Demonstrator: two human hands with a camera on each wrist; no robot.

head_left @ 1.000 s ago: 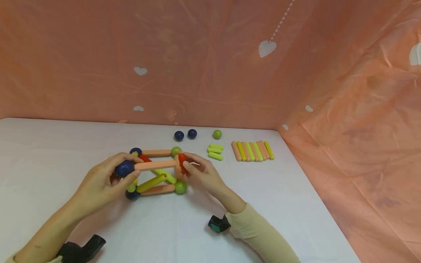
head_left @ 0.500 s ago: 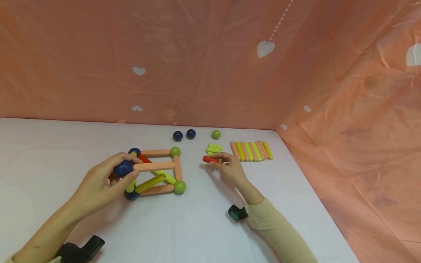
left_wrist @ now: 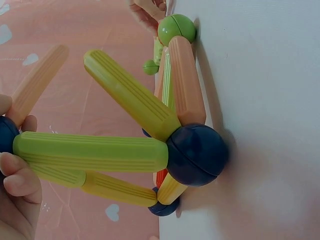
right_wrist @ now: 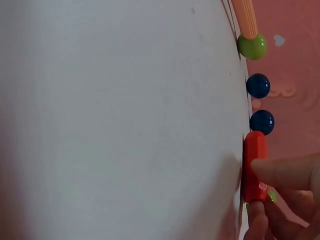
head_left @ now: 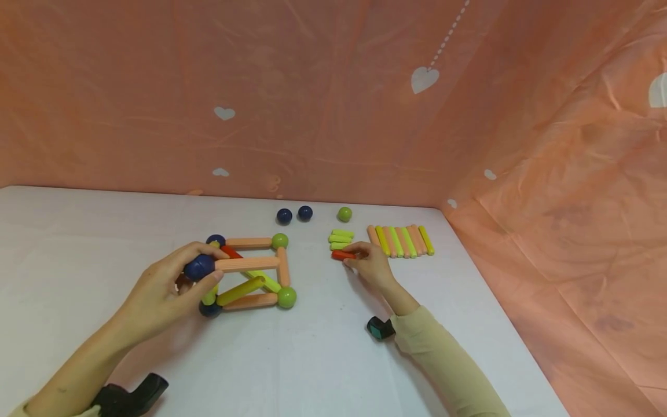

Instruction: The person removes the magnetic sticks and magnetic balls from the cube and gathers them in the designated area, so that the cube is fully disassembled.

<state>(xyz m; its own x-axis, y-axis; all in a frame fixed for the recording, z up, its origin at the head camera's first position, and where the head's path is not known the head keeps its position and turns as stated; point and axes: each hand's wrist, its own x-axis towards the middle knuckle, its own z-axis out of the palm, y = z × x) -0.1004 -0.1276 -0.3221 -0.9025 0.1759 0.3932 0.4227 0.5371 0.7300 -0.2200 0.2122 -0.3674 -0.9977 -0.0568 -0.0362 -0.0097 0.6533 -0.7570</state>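
The left wrist view crops the left hand (left_wrist: 19, 200) and blue ball (left_wrist: 7, 135), while the right hand (head_left: 372, 267) hides the right end of the red stick (head_left: 341, 255).

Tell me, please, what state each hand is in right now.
Left hand: holding the raised dark blue ball.
Right hand: holding a short red stick.

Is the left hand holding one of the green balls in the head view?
No, the left hand holds a dark blue ball joined to a peach stick.
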